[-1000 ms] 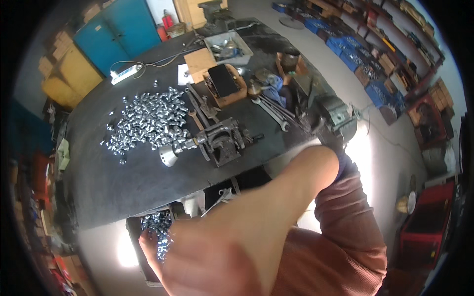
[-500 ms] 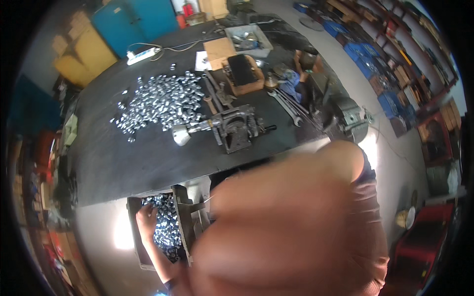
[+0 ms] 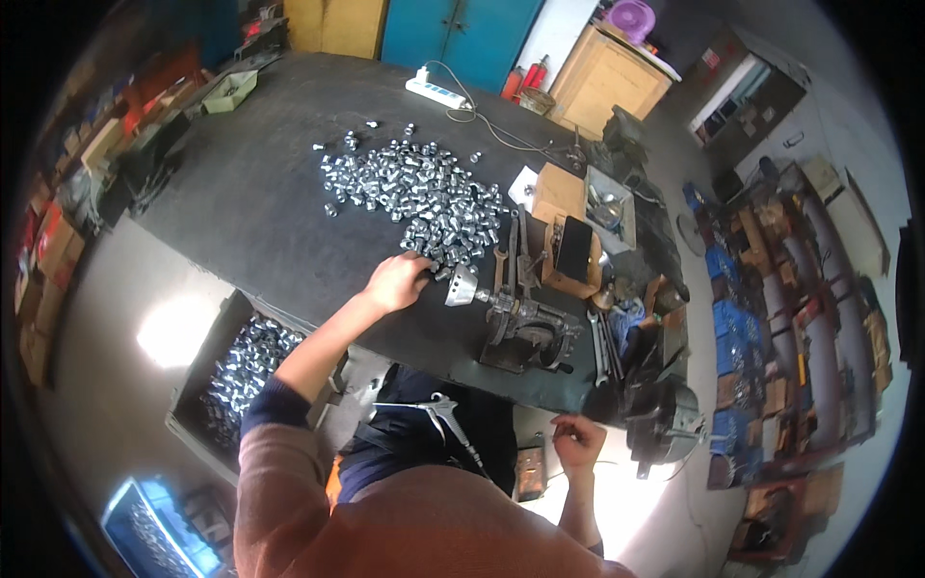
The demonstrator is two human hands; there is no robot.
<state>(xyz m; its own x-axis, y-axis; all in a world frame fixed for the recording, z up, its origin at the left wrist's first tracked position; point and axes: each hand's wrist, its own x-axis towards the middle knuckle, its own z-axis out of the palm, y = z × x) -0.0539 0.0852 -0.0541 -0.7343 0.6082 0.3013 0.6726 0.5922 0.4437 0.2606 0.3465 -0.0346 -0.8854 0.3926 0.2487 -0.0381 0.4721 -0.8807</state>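
Note:
My left hand [image 3: 397, 281] reaches over the dark workbench to the near edge of a heap of small shiny metal fittings [image 3: 424, 188]. Its fingers are curled together by the nearest pieces; what lies between them is hidden. Just right of it is the perforated metal cone [image 3: 462, 287] of a hand-cranked bench device [image 3: 530, 332]. My right hand [image 3: 578, 441] hangs off the bench's front edge, fingers curled closed, contents not visible. Across my lap lies a silver air blow gun [image 3: 440, 408]. A crate [image 3: 198, 400] with many more fittings [image 3: 246, 371] stands below the bench at left.
Wrenches [image 3: 605, 349], an open cardboard box [image 3: 570, 279] with a dark flat object on top, and a grey bin [image 3: 631, 226] occupy the bench's right side. A vise [image 3: 665, 424] sits at its right corner. A white power strip [image 3: 436, 93] lies at the back.
My left hand has gone from the fittings in the crate to the heap on the bench. The view has shifted, and the blurred shape across the front no longer blocks it; my right hand now shows.

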